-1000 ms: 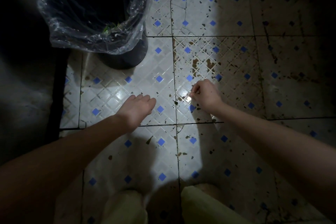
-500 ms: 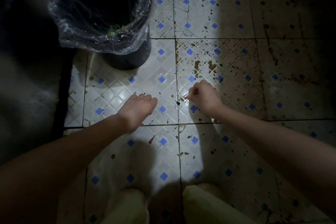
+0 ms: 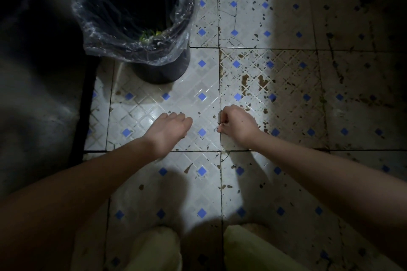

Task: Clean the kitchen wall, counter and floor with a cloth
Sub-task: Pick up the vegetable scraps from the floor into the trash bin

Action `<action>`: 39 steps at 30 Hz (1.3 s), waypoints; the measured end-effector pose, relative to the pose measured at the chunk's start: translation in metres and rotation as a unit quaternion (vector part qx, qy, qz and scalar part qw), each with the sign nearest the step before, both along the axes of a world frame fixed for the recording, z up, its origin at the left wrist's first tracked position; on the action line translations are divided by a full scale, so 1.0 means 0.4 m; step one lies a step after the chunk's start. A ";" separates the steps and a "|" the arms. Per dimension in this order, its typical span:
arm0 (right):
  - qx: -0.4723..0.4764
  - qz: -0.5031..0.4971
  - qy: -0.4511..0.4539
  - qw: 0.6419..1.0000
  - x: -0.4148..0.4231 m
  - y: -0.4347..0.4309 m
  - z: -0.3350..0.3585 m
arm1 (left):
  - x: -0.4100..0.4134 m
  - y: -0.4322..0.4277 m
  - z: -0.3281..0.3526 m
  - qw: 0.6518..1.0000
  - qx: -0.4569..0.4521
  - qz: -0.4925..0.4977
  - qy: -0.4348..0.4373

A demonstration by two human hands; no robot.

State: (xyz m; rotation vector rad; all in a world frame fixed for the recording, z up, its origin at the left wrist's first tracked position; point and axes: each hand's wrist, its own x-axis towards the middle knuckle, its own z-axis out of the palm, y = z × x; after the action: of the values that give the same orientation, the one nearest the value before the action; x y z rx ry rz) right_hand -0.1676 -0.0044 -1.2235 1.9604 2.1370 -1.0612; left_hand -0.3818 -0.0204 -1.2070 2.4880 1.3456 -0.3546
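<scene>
The left hand (image 3: 169,130) hangs slack, low over the stained tile floor (image 3: 286,28). The right hand (image 3: 239,126) just beside it is clenched, thumb to forefinger; whether it pinches anything I cannot tell. A plastic-lined black bin (image 3: 163,68) stands beyond them, near the floor's left edge.

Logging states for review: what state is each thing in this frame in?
bin: upright, lined, open, green scraps inside.
floor: stained right, cleaner left.
left hand: fingers relaxed, low over floor.
right hand: fingers curled, seemingly pinching a small pale item.
</scene>
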 end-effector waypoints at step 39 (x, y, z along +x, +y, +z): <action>0.116 0.094 -0.094 0.984 0.021 0.034 0.038 | 0.012 0.023 0.051 0.999 0.029 0.009 0.011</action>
State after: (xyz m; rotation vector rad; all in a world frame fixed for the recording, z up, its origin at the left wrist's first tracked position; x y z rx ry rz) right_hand -0.1592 0.0092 -1.2084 1.8132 2.3682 -0.5956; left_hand -0.3769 -0.0111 -1.1865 2.5240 1.4060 -0.3448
